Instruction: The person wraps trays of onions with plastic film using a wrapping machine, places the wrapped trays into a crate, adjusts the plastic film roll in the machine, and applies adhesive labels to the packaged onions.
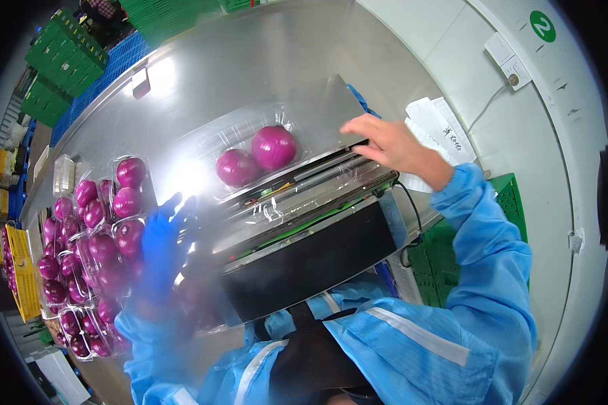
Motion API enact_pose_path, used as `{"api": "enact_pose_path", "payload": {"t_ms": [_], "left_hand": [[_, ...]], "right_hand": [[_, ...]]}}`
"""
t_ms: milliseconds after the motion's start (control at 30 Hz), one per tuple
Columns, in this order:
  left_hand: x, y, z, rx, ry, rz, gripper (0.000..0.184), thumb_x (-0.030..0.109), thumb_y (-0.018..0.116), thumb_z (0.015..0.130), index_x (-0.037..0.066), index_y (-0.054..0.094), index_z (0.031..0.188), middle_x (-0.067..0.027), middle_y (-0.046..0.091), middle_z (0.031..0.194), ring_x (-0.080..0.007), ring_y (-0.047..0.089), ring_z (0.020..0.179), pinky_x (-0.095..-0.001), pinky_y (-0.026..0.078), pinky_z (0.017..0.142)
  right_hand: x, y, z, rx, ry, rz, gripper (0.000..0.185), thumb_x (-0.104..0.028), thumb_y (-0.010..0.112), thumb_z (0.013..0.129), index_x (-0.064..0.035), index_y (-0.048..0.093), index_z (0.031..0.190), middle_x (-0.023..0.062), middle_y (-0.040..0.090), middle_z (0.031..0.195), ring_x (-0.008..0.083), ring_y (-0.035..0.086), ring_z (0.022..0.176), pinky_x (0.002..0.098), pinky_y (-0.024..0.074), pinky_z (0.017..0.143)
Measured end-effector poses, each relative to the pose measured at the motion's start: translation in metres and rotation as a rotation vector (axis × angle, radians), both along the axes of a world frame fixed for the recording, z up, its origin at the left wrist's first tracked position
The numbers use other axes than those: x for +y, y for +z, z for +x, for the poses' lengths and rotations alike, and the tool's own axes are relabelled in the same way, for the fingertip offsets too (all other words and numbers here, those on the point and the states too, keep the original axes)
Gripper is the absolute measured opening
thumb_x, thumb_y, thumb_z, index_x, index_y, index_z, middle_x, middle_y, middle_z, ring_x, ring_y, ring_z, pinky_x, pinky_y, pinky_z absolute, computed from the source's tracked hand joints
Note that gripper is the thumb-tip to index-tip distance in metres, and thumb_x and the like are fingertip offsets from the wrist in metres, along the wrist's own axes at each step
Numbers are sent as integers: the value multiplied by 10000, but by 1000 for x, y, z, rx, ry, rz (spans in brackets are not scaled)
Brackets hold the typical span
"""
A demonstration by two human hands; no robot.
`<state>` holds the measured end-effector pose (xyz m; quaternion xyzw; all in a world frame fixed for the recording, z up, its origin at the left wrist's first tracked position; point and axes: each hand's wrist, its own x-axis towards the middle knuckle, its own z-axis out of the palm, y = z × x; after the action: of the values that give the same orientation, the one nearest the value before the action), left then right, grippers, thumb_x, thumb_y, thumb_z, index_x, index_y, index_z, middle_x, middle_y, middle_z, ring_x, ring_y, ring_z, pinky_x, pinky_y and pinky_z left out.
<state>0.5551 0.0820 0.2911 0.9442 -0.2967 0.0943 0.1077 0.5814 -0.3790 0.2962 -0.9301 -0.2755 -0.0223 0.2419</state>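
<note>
My left hand (161,237), in a blue glove, is smeared by motion beside the packed red onions. Its fingers are too blurred to read, and a hazy patch next to it hides what lies there. My bare right hand (393,145) hovers over the right end of the film-wrapping machine (304,263), its fingers stretched out and apart, with nothing visible in them. On the steel plate behind the machine's rollers sits a clear plastic tray (213,143) with two red onions (274,148). Clear film (297,206) stretches over the machine's front bars.
Several clear packs of red onions (101,246) crowd the left of the steel table (203,74). A yellow crate (23,270) stands beyond them. Green crates (64,57) are stacked at the far left. Paper sheets (442,131) and a black cable (420,223) lie at right, by the wall.
</note>
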Motion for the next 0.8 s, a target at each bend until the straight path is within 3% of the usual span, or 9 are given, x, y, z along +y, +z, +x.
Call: {"api": "enact_pose_path", "payload": {"t_ms": [67, 167, 300, 367, 433, 533, 633, 733, 800], "left_hand": [[-5, 1, -8, -47, -11, 156, 823, 14, 745, 571, 265, 526, 1325, -63, 495, 1344, -306, 505, 1112, -396, 422, 945], [-20, -13, -6, -101, -122, 165, 722, 22, 738, 579, 252, 598, 1249, -51, 540, 1290, -300, 509, 1109, -403, 432, 928], [-19, -24, -31, -172, -131, 100, 481, 36, 725, 647, 152, 686, 1112, -87, 637, 1109, -267, 576, 956, -375, 477, 819], [10, -41, -67, 220, 24, -555, 282, 39, 687, 764, 35, 683, 1046, -123, 663, 949, -216, 604, 799, -319, 491, 707], [7, 21, -93, 487, 131, -796, 196, 36, 601, 875, -53, 648, 1043, -149, 659, 922, -179, 609, 743, -280, 499, 665], [22, 69, -65, -57, 180, -895, 236, 77, 488, 954, -62, 628, 1084, -165, 652, 1041, -206, 639, 903, -307, 534, 802], [-46, 101, 14, -133, 438, -1146, 309, 157, 470, 975, -17, 572, 1209, -132, 585, 1220, -210, 563, 1103, -322, 413, 990], [-46, -12, 104, 93, 477, -834, 534, 265, 577, 919, 19, 419, 1365, -156, 478, 1353, -221, 482, 1228, -316, 362, 1045], [-44, -49, 106, 233, 457, -684, 563, 316, 604, 909, 17, 436, 1355, -140, 501, 1331, -215, 488, 1217, -298, 372, 1017]], "right_hand": [[-27, 0, -4, -260, 181, -373, 397, -161, 629, 834, -241, 558, 1216, 12, 539, 1258, 178, 636, 686, 280, 485, 516], [-10, -6, -7, -106, 358, -351, 501, -141, 647, 797, -281, 525, 1263, 7, 396, 1431, 219, 653, 763, 310, 512, 554], [-7, -42, -11, -132, 360, 148, 286, -139, 658, 813, -191, 666, 1094, 34, 641, 1169, 205, 665, 849, 293, 538, 624], [-13, -8, -48, 123, 196, 300, 157, -135, 656, 840, -88, 699, 983, 52, 701, 984, 197, 677, 835, 289, 544, 681], [-14, 39, -50, 146, 177, 362, 143, -114, 641, 858, -52, 692, 977, 65, 703, 942, 186, 681, 793, 284, 542, 699], [3, 90, -16, -248, 15, 639, 163, -107, 563, 934, 14, 661, 982, 90, 689, 864, 176, 668, 767, 269, 528, 723], [58, 77, 58, -389, -84, 688, 333, -245, 581, 929, 28, 586, 1120, 162, 636, 1058, 266, 639, 929, 347, 495, 861], [82, -21, 121, -442, -97, 317, 509, -440, 559, 918, -2, 546, 1177, 205, 575, 1134, 311, 566, 1104, 406, 443, 923], [80, -40, 114, 139, -105, 74, 517, -472, 470, 954, 26, 541, 1072, 188, 587, 984, 309, 641, 939, 405, 488, 792]]}}
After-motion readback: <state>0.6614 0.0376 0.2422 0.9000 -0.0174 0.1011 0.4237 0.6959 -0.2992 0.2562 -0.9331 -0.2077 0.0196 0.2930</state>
